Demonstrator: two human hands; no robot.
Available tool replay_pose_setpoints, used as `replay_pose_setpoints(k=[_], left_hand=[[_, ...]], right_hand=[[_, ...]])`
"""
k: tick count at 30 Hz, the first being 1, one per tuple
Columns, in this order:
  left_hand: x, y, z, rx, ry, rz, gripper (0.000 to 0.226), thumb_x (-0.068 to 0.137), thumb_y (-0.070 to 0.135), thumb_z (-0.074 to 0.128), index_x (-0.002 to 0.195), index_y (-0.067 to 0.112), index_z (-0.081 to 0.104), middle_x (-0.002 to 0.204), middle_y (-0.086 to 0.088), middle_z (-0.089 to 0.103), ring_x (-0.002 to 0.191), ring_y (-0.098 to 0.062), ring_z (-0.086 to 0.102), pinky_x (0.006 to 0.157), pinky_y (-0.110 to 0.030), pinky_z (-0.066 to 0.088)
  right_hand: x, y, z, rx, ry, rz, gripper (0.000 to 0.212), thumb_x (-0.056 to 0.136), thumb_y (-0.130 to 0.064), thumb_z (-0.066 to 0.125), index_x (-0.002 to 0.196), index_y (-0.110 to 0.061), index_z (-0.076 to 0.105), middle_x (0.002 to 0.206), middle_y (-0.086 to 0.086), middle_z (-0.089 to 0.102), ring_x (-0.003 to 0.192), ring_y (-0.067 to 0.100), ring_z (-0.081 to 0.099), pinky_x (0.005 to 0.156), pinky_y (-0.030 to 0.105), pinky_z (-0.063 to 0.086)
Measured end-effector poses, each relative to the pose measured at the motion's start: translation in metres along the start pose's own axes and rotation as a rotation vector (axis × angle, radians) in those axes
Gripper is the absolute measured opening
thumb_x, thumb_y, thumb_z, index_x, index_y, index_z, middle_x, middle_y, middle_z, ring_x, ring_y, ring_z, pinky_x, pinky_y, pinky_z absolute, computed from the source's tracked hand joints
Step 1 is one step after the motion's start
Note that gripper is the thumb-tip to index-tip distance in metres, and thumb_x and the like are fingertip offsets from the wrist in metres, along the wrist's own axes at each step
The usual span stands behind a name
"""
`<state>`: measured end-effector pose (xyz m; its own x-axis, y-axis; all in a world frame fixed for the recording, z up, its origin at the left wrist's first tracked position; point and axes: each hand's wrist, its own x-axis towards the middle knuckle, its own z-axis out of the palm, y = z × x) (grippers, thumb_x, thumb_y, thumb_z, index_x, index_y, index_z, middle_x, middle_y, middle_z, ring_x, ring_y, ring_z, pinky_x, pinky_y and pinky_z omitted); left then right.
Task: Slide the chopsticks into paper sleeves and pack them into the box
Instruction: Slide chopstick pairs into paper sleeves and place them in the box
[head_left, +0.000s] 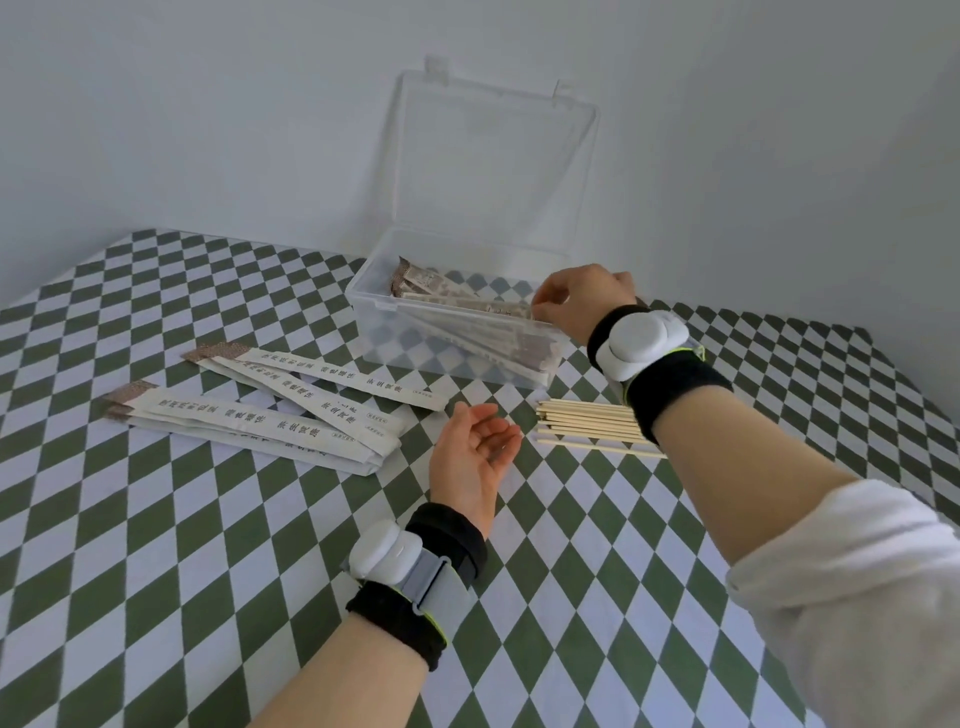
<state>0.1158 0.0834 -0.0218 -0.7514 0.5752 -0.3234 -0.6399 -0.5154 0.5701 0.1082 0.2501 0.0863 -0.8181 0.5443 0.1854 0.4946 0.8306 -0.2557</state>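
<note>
head view. the clear plastic box with a raised hinged lid (395, 358) stands at upper centre of the frame, on a green-and-white diamond-patterned tablecloth (156, 571). several white paper-sleeved chopstick pairs with brown printed ends (441, 288) lie slanted inside it.

the right hand (582, 301) is over the box's right rim, at centre right. its fingers are curled, and the fingertips (540, 306) pinch the end of one sleeved pair (498, 307) lying on top of the others in the box.

the left hand (472, 457) rests at frame centre, palm up. its fingers are loosely spread and slightly bent, and it holds nothing.

at centre left lies a loose pile of empty white paper sleeves with black print (270, 421). right of the left hand, partly hidden under the right forearm, lies a row of bare pale wooden chopsticks (587, 423).

step in hand, as judged: packing. one sleeved pair is being set into the box. the bare sticks and empty sleeves on the cloth indicate the task is only partly done.

the next move calls for:
- letting go of the pinch and lifting the right hand clear of the rim without dragging the pair out.
- taking two bare sticks in the right hand and one empty sleeve in the left.
- lining the stick tips up with the sleeve's open end before sliding.
</note>
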Motion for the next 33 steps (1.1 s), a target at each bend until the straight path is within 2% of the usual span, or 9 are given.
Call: replay_pose_setpoints(k=[4, 7, 10, 12, 15, 19, 25, 29, 33], left_hand=[[0.002, -0.001, 0.000, -0.003, 0.013, -0.003, 0.032, 0.099, 0.029, 0.041, 0.090, 0.005, 0.059, 0.070, -0.005, 0.059, 0.069, -0.017, 0.061, 0.065, -0.025, 0.056], [0.003, -0.001, -0.001, -0.007, 0.029, -0.015, 0.032, 0.099, 0.029, 0.042, 0.088, 0.005, 0.060, 0.070, -0.005, 0.058, 0.069, -0.017, 0.060, 0.067, -0.026, 0.053], [0.005, -0.001, -0.001, -0.006, 0.038, -0.015, 0.033, 0.099, 0.030, 0.042, 0.087, 0.006, 0.061, 0.070, -0.005, 0.058, 0.068, -0.017, 0.060, 0.069, -0.027, 0.053], [0.006, 0.001, -0.001, -0.014, 0.044, -0.016, 0.033, 0.099, 0.030, 0.042, 0.088, 0.006, 0.061, 0.070, -0.005, 0.058, 0.068, -0.017, 0.060, 0.069, -0.027, 0.053], [0.009, 0.003, -0.002, -0.019, 0.048, -0.015, 0.034, 0.099, 0.031, 0.041, 0.088, 0.005, 0.061, 0.072, -0.006, 0.057, 0.068, -0.017, 0.060, 0.067, -0.026, 0.053], [0.009, 0.003, -0.002, -0.005, 0.043, -0.010, 0.033, 0.099, 0.031, 0.041, 0.090, 0.005, 0.060, 0.073, -0.006, 0.056, 0.070, -0.017, 0.059, 0.068, -0.026, 0.052], [0.007, 0.005, -0.002, 0.110, -0.001, 0.070, 0.020, 0.098, 0.022, 0.043, 0.093, 0.008, 0.057, 0.075, -0.004, 0.055, 0.071, -0.014, 0.059, 0.066, -0.022, 0.054], [0.005, 0.029, 0.000, 0.415, -0.063, 0.165, 0.004, 0.093, 0.013, 0.053, 0.094, 0.014, 0.057, 0.084, -0.002, 0.059, 0.079, -0.013, 0.060, 0.074, -0.023, 0.054], [0.031, 0.084, -0.010, 1.275, -0.042, 0.457, 0.024, 0.090, 0.007, 0.055, 0.113, 0.016, 0.058, 0.113, -0.001, 0.060, 0.103, -0.014, 0.056, 0.095, -0.028, 0.043]], right_hand=[[0.010, -0.008, 0.011, -0.203, -0.142, -0.010, 0.065, 0.094, -0.054, 0.013, 0.085, -0.024, 0.070, 0.085, 0.004, 0.058, 0.101, 0.019, 0.040, 0.100, 0.042, 0.018], [0.008, -0.008, 0.025, -0.280, -0.163, -0.043, 0.078, 0.093, -0.052, 0.000, 0.090, -0.017, 0.069, 0.098, 0.010, 0.058, 0.112, 0.022, 0.040, 0.107, 0.048, 0.012], [0.010, -0.008, 0.032, -0.255, -0.145, -0.044, 0.078, 0.094, -0.050, -0.001, 0.093, -0.015, 0.069, 0.100, 0.009, 0.059, 0.118, 0.021, 0.040, 0.109, 0.051, 0.006], [0.010, -0.009, 0.028, -0.151, -0.048, -0.042, 0.074, 0.096, -0.046, 0.003, 0.089, -0.015, 0.071, 0.093, 0.003, 0.062, 0.114, 0.021, 0.044, 0.108, 0.049, 0.006], [-0.002, -0.009, 0.015, 0.139, 0.152, -0.050, 0.067, 0.100, -0.038, 0.010, 0.086, -0.016, 0.071, 0.096, 0.000, 0.065, 0.104, 0.019, 0.049, 0.104, 0.042, 0.017], [-0.052, -0.003, 0.016, 0.501, 0.281, -0.028, 0.051, 0.101, -0.032, 0.022, 0.087, -0.014, 0.067, 0.091, -0.004, 0.060, 0.089, 0.013, 0.052, 0.082, 0.029, 0.036], [-0.110, 0.016, 0.062, 0.585, 0.119, 0.116, 0.039, 0.099, -0.033, 0.030, 0.085, -0.020, 0.063, 0.088, -0.004, 0.062, 0.087, 0.012, 0.056, 0.082, 0.032, 0.042], [-0.136, 0.030, 0.081, 0.649, 0.061, 0.226, 0.036, 0.099, -0.027, 0.032, 0.086, -0.016, 0.063, 0.094, 0.003, 0.061, 0.092, 0.019, 0.054, 0.088, 0.034, 0.042], [-0.138, 0.034, 0.081, 0.665, 0.040, 0.256, 0.036, 0.098, -0.028, 0.032, 0.088, -0.014, 0.064, 0.094, 0.004, 0.061, 0.091, 0.020, 0.053, 0.087, 0.035, 0.043]])
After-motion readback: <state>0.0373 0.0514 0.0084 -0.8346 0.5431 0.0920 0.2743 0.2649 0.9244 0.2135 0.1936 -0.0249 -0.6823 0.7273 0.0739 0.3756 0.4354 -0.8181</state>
